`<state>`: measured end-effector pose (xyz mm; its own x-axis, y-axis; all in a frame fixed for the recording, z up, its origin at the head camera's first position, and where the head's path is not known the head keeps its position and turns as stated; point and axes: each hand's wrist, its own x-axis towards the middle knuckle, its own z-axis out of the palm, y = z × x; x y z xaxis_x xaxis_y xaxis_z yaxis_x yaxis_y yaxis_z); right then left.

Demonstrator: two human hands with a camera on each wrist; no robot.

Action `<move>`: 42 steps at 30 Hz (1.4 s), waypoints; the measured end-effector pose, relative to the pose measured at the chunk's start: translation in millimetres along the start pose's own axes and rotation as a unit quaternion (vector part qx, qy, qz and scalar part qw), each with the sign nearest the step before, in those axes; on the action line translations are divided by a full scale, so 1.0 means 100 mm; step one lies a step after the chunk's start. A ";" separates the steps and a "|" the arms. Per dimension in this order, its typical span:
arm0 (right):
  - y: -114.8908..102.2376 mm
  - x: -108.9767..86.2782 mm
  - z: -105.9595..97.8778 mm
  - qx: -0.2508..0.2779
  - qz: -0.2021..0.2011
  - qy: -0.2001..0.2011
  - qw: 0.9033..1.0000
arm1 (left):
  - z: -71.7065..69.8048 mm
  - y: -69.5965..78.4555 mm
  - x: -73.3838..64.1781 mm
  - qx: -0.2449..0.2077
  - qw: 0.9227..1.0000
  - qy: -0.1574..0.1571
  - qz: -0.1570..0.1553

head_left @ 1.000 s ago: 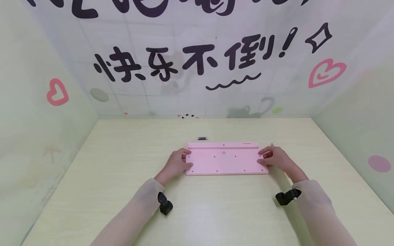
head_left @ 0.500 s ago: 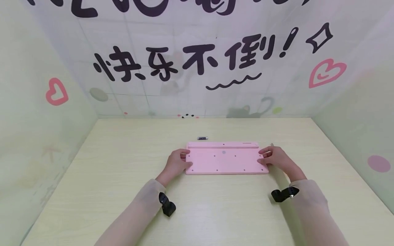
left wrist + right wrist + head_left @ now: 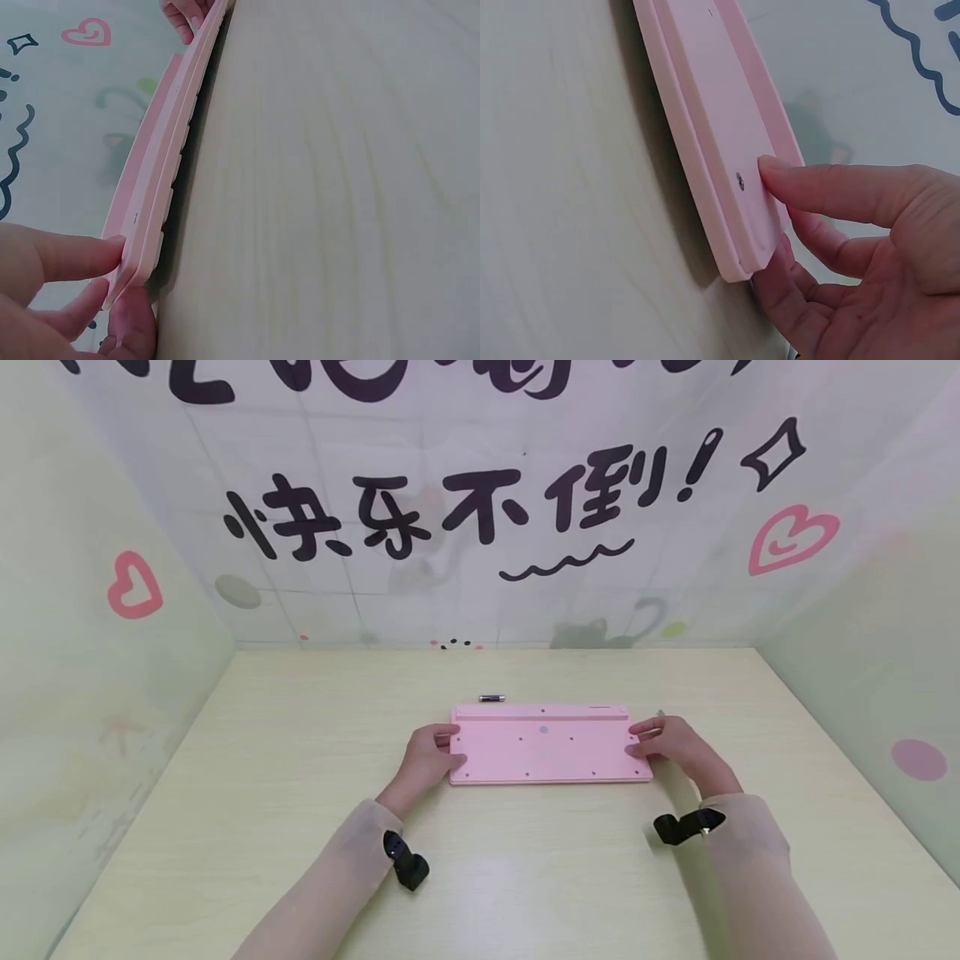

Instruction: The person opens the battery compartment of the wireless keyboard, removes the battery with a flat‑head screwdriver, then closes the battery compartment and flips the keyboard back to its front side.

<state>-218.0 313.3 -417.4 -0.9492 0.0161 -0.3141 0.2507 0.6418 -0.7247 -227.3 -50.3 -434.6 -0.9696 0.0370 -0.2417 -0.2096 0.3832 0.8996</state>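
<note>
A pink keyboard [image 3: 551,756] lies underside up in the head view, its screw-dotted back showing. Pale keys [image 3: 166,206] face down toward the table in the left wrist view, with a dark shadow gap beneath. My left hand [image 3: 429,758] grips the keyboard's left end, thumb on the back and fingers curled under the edge. At the opposite end my right hand [image 3: 675,747] pinches it the same way, with the thumb close to a screw hole [image 3: 740,181] in the right wrist view.
A small battery [image 3: 492,698] lies on the table [image 3: 510,868] just behind the keyboard. A tiny pale thing [image 3: 661,713] shows behind my right hand, mostly hidden. Printed cloth walls [image 3: 420,602] close off the back and both sides.
My right forearm has shifted slightly inward and up, and the left wrist has moved a little. Both hands keep their hold on the keyboard, which stays nearly in place.
</note>
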 end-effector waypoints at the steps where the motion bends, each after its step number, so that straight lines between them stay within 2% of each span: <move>1: 0.00 0.00 0.00 0.003 0.002 -0.001 1.000 | -0.01 0.00 0.00 -0.006 1.000 0.000 0.000; 5: 0.00 -0.01 0.00 0.024 -0.001 -0.004 1.000 | -0.04 -0.01 0.00 -0.031 1.000 -0.003 0.000; 8: 0.01 -0.02 -0.01 0.046 -0.009 -0.001 0.999 | -0.07 -0.01 0.00 -0.044 0.999 -0.017 0.003; 13: 0.02 -0.06 -0.03 0.092 -0.014 0.002 0.996 | -0.15 0.00 -0.02 -0.040 0.998 -0.049 0.009; 19: 0.02 -0.09 -0.05 0.141 -0.026 -0.009 0.990 | -0.24 0.02 -0.03 -0.037 0.997 -0.069 0.028; 25: 0.02 -0.12 -0.06 0.152 -0.032 -0.011 0.988 | -0.31 0.03 -0.05 -0.053 0.994 -0.087 0.041; 32: 0.02 -0.14 -0.07 0.187 -0.045 -0.019 0.981 | -0.37 0.06 -0.08 -0.139 0.982 -0.118 0.052; 38: 0.03 -0.15 -0.07 0.222 -0.057 -0.026 0.973 | -0.41 0.08 -0.09 -0.159 0.976 -0.137 0.053; 42: 0.04 -0.16 -0.05 0.238 -0.058 -0.032 0.969 | -0.44 0.09 -0.11 -0.180 0.968 -0.163 0.063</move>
<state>-203.2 319.2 -412.3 -0.9662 -0.0926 -0.2406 0.2172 0.2103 -0.9532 -224.0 -87.9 -408.4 -0.9111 0.3746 -0.1716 -0.1804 0.0119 0.9835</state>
